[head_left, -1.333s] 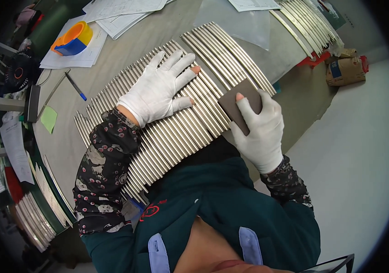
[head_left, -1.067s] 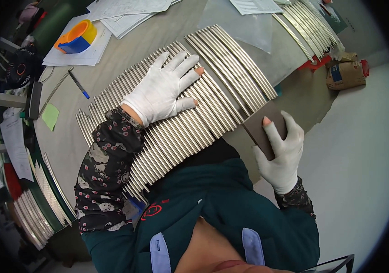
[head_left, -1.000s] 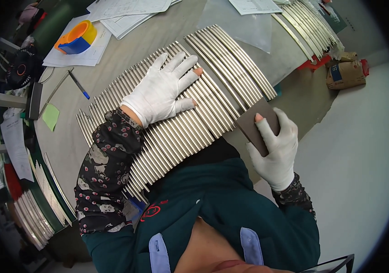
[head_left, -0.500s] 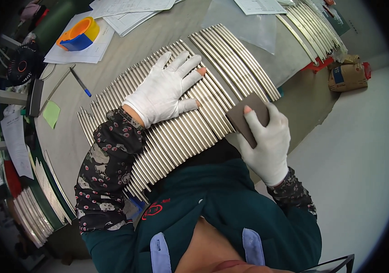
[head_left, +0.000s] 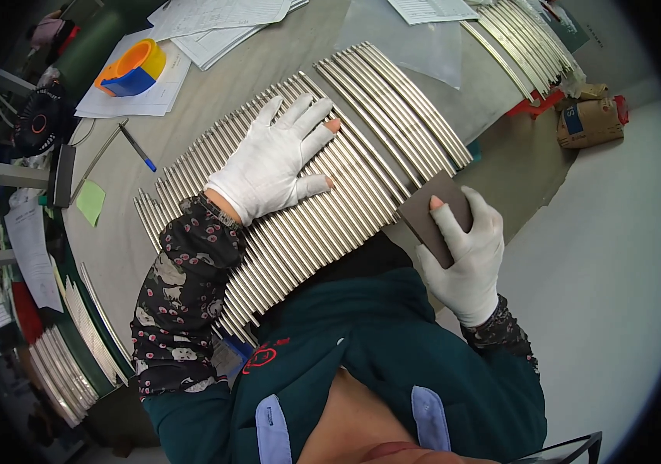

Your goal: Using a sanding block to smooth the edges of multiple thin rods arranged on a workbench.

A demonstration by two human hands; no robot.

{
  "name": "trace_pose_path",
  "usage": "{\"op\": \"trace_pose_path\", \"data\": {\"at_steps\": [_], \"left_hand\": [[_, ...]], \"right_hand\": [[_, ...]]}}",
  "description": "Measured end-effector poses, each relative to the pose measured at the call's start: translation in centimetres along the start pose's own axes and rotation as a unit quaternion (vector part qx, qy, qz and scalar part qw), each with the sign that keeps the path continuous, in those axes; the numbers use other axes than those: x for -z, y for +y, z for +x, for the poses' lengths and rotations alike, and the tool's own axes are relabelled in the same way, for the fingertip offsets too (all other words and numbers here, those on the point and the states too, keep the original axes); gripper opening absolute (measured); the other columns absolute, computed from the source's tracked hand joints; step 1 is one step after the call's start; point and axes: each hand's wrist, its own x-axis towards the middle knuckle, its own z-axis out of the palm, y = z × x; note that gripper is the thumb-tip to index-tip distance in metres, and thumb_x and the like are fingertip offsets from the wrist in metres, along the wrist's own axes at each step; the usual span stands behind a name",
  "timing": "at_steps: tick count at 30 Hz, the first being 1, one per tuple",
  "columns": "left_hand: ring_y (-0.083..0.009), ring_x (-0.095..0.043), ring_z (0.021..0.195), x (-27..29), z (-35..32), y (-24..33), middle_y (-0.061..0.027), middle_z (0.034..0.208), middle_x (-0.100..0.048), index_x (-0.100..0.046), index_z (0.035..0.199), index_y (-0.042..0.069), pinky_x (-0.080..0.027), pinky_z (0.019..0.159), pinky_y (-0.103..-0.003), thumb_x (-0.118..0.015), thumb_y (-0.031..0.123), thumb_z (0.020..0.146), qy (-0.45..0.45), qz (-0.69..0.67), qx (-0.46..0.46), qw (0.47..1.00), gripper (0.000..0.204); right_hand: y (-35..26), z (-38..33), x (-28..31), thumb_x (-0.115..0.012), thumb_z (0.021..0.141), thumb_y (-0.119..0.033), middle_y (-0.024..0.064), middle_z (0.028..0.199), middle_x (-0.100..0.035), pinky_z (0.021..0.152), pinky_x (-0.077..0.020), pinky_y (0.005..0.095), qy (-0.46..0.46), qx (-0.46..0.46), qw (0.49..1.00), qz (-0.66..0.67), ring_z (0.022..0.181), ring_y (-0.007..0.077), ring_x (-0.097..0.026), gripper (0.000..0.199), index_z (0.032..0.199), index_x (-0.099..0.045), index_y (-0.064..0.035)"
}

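A broad row of shiny metal rods point(head_left: 307, 240) lies side by side on the table. My left hand point(head_left: 272, 158), in a white glove with bare fingertips, rests flat on them with its fingers spread. In my gloved right hand point(head_left: 469, 251) is a dark grey-brown sanding block point(head_left: 440, 210), gripped between thumb and fingers. The block sits at the near right ends of the rods; whether it touches them I cannot tell. Beyond a narrow gap, a smaller group of metal rods point(head_left: 392, 104) lies to the right of the main row.
A tape dispenser point(head_left: 135, 69) stands on papers at the far left, near a pen point(head_left: 138, 148) and a green note point(head_left: 91, 203). More rods point(head_left: 520, 46) lie at the far right, above a brown sack point(head_left: 589, 124). Bundled rods point(head_left: 63, 375) are at the lower left.
My right hand has moved slightly right and toward me with the sanding block. My left hand stays spread on the rods. The whole view has shifted a little.
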Motion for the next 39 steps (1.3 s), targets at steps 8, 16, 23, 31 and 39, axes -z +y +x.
{"op": "trace_pose_path", "data": {"at_steps": [8, 16, 23, 31, 39], "left_hand": [[-0.0403, -0.028, 0.139, 0.4, 0.0, 0.0, -0.0190, 0.151, -0.030, -0.034, 0.144, 0.009, -0.018, 0.114, -0.054, -0.039, 0.068, 0.088, -0.026, -0.004, 0.007, 1.000, 0.082], [-0.0412, -0.025, 0.140, 0.3, 2.8, 0.6, -0.0192, 0.151, -0.030, -0.034, 0.143, 0.004, -0.017, 0.114, -0.055, -0.040, 0.065, 0.089, -0.037, 0.006, 0.008, 0.999, 0.082], [-0.0427, -0.024, 0.139, -0.6, 7.2, 0.9, -0.0207, 0.151, -0.029, -0.037, 0.140, 0.000, -0.017, 0.114, -0.055, -0.034, 0.069, 0.089, -0.030, -0.002, -0.010, 0.999, 0.085], [-0.0413, -0.025, 0.140, -1.3, 9.4, 1.2, -0.0211, 0.150, -0.030, -0.038, 0.140, 0.001, -0.016, 0.115, -0.055, -0.035, 0.070, 0.088, -0.020, 0.005, -0.003, 1.000, 0.086], [-0.0401, -0.022, 0.141, -1.0, 8.7, 1.2, -0.0202, 0.153, -0.025, -0.037, 0.141, 0.001, -0.016, 0.115, -0.054, -0.036, 0.066, 0.090, 0.009, 0.014, -0.001, 1.000, 0.082]], "right_hand": [[-1.8, 4.7, -1.7, -0.078, 0.064, -0.020, 0.0206, 0.116, -0.049, 0.074, -0.0468, 0.0436, 0.009, 0.015, 0.999, -0.037, 0.096, 0.0353, -0.054, 0.056, 0.117, -0.061, -0.0153], [3.7, 0.6, 1.7, -0.075, 0.061, -0.011, 0.0177, 0.123, -0.049, 0.089, -0.0445, 0.0444, 0.073, -0.058, 0.995, -0.030, 0.105, 0.0357, -0.050, 0.057, 0.117, -0.061, -0.0109], [5.0, -0.9, 1.0, -0.076, 0.064, -0.018, 0.0171, 0.122, -0.047, 0.087, -0.0454, 0.0428, 0.008, -0.108, 0.992, -0.069, 0.102, 0.0339, -0.050, 0.054, 0.115, -0.063, -0.0140], [5.7, 0.3, -0.5, -0.077, 0.064, -0.020, 0.0178, 0.120, -0.050, 0.082, -0.0459, 0.0418, 0.017, -0.078, 0.996, -0.034, 0.100, 0.0329, -0.051, 0.053, 0.115, -0.063, -0.0140], [6.1, -0.2, 0.1, -0.077, 0.063, -0.019, 0.0169, 0.119, -0.050, 0.083, -0.0458, 0.0417, 0.013, -0.075, 0.997, -0.026, 0.099, 0.0327, -0.051, 0.054, 0.115, -0.063, -0.0142]]}}
